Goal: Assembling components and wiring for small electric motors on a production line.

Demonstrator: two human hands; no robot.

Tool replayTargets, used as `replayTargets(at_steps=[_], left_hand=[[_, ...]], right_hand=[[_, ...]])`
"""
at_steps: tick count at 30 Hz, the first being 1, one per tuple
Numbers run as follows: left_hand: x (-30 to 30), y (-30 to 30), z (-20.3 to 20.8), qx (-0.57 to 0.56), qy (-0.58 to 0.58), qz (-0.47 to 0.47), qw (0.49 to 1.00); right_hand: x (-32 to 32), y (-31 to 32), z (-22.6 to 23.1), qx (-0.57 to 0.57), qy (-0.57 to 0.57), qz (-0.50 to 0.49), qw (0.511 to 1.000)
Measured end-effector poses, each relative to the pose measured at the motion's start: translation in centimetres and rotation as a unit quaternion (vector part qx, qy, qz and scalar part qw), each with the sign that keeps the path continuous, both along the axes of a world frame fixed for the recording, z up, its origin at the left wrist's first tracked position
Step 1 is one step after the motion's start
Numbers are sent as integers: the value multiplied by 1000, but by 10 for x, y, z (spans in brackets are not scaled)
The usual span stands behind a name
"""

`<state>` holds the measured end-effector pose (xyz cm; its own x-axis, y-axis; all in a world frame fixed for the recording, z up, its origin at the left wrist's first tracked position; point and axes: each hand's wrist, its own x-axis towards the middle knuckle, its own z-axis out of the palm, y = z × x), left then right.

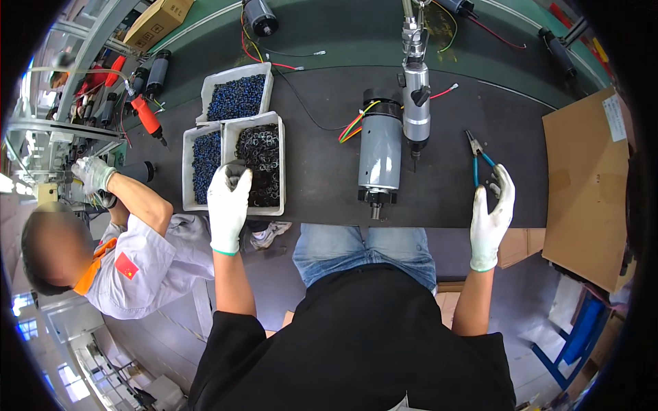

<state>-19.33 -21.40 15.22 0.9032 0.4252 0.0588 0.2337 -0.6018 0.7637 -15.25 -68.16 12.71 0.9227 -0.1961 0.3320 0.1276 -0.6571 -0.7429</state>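
My left hand (229,202), in a white glove, is over the front of a white bin (282,164) that holds black rings (259,154). Its thumb and fingers are pinched together, with a small dark piece, perhaps a ring, at the tips. On the right, my gloved right hand (495,214) has thumb and index finger spread around the handle ends of blue-handled pliers (476,164), which lie pointing away from me. A firm grip on them does not show. Between my hands a grey cylindrical motor (380,151) lies with its shaft toward me.
A power screwdriver (416,103) hangs beside the motor. Two white bins of small blue-black parts (236,96) adjoin the ring bin. A cardboard box (582,185) stands at the right edge. On the left, a co-worker (147,260) sits near a red-orange screwdriver (145,115). More motors (260,17) lie beyond.
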Motion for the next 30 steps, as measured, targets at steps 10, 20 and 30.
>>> replayTargets(at_steps=[10, 20, 30], left_hand=[[-13, 8, 8, 115, 61, -41, 991], [-10, -23, 10, 318, 44, -168, 932], [1, -22, 5, 399, 42, -189, 897]], right_hand=[[-3, 1, -6, 35, -8, 5, 999], [-5, 8, -7, 46, -9, 0, 999], [-2, 2, -4, 35, -5, 3, 999]])
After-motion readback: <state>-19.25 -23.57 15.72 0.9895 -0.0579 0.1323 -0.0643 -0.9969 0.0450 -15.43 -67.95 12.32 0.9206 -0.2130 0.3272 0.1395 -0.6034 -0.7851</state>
